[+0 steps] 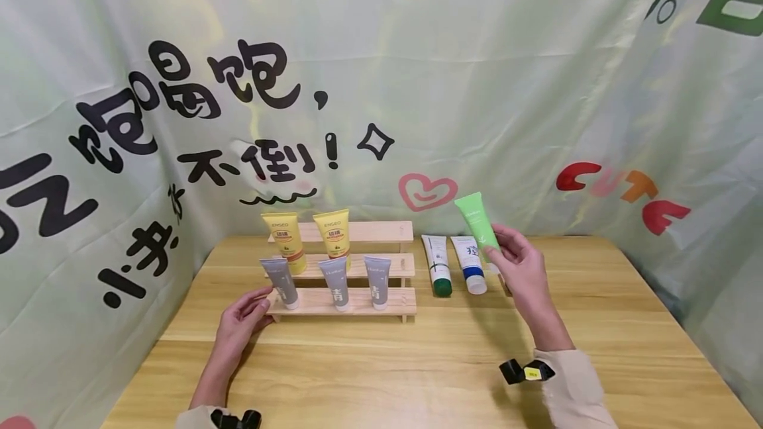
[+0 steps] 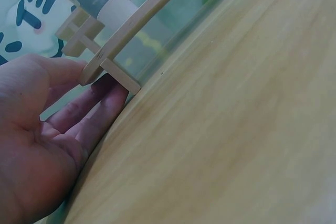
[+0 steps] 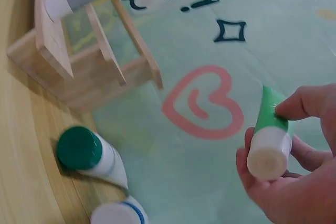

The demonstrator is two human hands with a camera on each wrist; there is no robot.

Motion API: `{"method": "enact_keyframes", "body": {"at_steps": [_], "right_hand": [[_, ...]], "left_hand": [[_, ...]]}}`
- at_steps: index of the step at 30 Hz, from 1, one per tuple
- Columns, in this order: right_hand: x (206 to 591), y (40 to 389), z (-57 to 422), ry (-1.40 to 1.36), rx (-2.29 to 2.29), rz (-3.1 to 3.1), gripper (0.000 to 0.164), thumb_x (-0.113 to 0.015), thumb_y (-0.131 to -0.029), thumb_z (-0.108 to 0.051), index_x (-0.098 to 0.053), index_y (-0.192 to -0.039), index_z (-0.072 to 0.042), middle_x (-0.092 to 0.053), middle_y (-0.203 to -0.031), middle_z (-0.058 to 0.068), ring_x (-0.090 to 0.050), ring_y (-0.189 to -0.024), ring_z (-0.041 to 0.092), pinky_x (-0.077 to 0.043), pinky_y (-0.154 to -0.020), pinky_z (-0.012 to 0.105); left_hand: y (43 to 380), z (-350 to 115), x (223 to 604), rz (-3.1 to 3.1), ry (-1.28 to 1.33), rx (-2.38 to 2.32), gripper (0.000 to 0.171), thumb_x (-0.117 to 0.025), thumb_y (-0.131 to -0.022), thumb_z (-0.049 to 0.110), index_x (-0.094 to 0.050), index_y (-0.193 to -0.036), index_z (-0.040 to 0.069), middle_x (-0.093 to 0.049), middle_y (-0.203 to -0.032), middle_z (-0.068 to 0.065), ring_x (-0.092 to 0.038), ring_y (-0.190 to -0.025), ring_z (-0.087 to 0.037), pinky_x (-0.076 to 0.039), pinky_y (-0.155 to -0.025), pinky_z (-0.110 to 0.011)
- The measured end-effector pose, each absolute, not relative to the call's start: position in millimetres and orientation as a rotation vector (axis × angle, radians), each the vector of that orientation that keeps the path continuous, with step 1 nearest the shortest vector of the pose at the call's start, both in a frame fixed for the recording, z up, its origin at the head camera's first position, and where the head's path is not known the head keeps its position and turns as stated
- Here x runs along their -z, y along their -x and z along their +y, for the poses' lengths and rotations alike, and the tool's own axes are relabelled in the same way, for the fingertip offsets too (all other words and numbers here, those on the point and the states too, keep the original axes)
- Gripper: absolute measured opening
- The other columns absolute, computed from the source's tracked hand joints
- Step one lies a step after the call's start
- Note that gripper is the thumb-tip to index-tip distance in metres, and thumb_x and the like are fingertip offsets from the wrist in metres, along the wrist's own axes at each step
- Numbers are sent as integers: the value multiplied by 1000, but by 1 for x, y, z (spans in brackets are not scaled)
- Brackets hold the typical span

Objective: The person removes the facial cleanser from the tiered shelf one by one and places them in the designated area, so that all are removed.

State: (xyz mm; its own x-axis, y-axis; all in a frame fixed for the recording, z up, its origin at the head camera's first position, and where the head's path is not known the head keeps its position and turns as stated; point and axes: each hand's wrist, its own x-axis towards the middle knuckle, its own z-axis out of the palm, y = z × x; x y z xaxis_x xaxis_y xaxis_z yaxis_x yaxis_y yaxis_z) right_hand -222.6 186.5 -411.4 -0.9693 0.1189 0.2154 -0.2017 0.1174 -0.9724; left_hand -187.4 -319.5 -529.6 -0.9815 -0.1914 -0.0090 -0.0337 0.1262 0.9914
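Observation:
My right hand holds a green squeeze tube above the table, its white cap pointing down. In the right wrist view the thumb presses the tube's side and the fingers curl behind it. My left hand grips the front left corner of a tiered wooden rack, thumb at the plank end and fingers by the leg. Three grey tubes stand cap-down along the rack's front step. Behind them, two yellow tubes stand on the middle step. The top step is bare.
Right of the rack, a white tube with a green cap and a white tube with a blue band lie on the wooden table. A printed curtain hangs behind the table and along both sides.

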Motion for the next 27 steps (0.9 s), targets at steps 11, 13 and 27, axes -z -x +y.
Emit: {"method": "enact_keyframes", "body": {"at_steps": [11, 13, 27], "right_hand": [[418, 235, 213, 130, -1981, -2001, 50, -71, -97, -9, -55, -144, -1, -60, -125, -1, -57, -111, 12, -52, -88, 9], [420, 236, 217, 195, -2007, -1968, 51, -71, -98, -11, -54, -146, -1, -59, -126, -1, -57, -110, 12, -52, -87, 9], [437, 246, 265, 484, -2088, -1720, 47, -80, -90, -9, -67, -135, -5, -68, -104, -11, -60, -100, 6, -52, -74, 11]], "left_hand": [[185, -320, 528, -2260, -219, 1986, 46, -64, -104, 23, -55, -142, -2, -66, -124, -4, -67, -100, -7, -61, -87, -28], [184, -320, 527, -2267, -226, 1977, 46, -64, -104, 24, -55, -142, -1, -64, -127, -8, -67, -101, -7, -61, -87, -27], [185, -320, 529, -2256, -205, 1974, 46, -64, -104, 24, -56, -141, -2, -65, -124, -6, -68, -99, -7, -62, -85, -27]]}}
